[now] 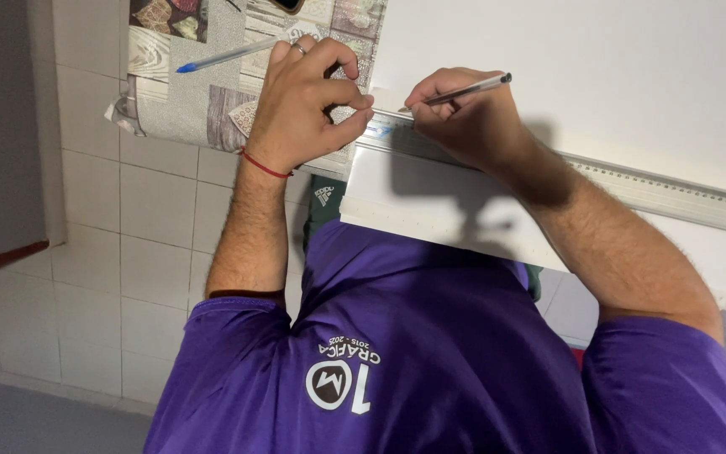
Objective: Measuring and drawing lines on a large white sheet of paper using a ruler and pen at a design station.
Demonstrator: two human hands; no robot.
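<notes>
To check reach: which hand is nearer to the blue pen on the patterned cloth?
Left. The left hand, pinching the ruler, is beside the blue pen; the right hand holds a clear pen farther right.

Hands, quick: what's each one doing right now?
Left hand: fingers curled, pinching the end of the ruler.
Right hand: closed on a pen, its tip by the ruler.
</notes>
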